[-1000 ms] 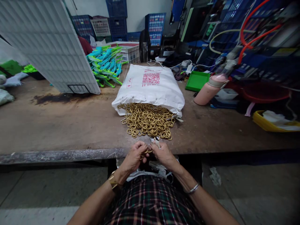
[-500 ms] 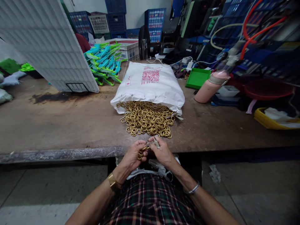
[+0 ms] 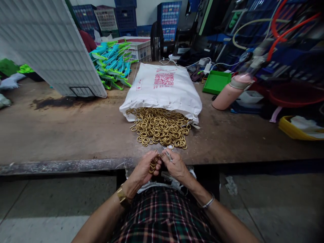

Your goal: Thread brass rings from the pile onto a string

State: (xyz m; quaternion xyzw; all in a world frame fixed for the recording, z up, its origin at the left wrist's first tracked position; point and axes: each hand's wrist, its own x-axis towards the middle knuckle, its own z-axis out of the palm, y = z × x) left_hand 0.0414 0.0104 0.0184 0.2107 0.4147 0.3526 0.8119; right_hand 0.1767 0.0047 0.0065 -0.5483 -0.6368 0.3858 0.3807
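Note:
My left hand [image 3: 142,169] is closed around several brass-coloured rings [image 3: 152,166] at the table's front edge. Close beside it, my right hand [image 3: 177,168] grips a small silvery metal tool [image 3: 168,156] with a narrow pointed end; its exact kind is not clear. The fingertips of both hands nearly meet, and what lies between them is too small to make out. Just beyond them a heap of brass-coloured rings [image 3: 162,131] spills from the mouth of a white woven sack [image 3: 141,96] with red print. One ring [image 3: 170,147] with a pale centre lies nearest my right hand.
A white ribbed panel [image 3: 63,50] leans at the left, beside a stack of turquoise and green plastic parts [image 3: 112,62]. On the right are a green tray [image 3: 217,82], a tilted pink bottle [image 3: 229,94] and a yellow basin [image 3: 291,130]. The table edge [image 3: 76,166] runs before me.
My fingertips have drawn closer together, and the rings sit deeper in my left hand. The ring near my right hand shows more fully. The view has shifted slightly.

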